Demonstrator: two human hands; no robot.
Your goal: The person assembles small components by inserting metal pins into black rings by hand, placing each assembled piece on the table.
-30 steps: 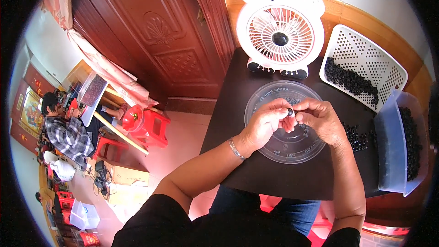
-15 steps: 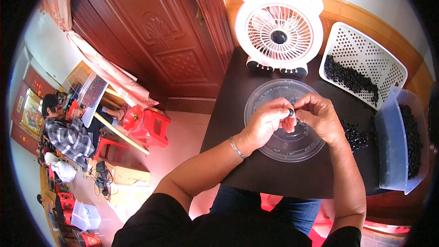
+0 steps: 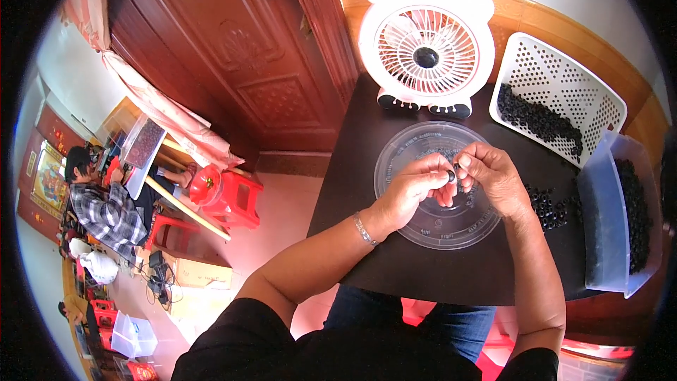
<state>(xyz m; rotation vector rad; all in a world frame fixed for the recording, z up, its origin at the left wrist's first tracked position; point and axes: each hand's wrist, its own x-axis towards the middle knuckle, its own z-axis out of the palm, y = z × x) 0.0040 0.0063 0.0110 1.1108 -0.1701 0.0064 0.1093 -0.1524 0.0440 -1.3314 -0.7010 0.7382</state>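
Over a clear round plastic lid [image 3: 438, 238], my two hands meet almost fingertip to fingertip. My left hand [image 3: 417, 187] pinches a small black round piece [image 3: 451, 176] between thumb and finger. My right hand [image 3: 492, 178] is closed in a pinch beside it, with a tiny dark bit showing at its fingertips, too small to name. Small pieces lie in the lid, partly hidden by the hands. A loose pile of small black ring-like parts [image 3: 549, 210] sits on the dark table, right of my right wrist.
A white fan [image 3: 427, 46] stands behind the lid. At the back right is a white perforated basket [image 3: 612, 102] of black parts, and nearer a bluish plastic bin [image 3: 605, 240] holds more. Far left, a person in a plaid shirt [image 3: 109, 208] sits near red stools [image 3: 236, 201].
The right fingertips have shifted slightly, and a tiny dark bit now shows at them. The left hand still pinches the black piece, in nearly the same place.
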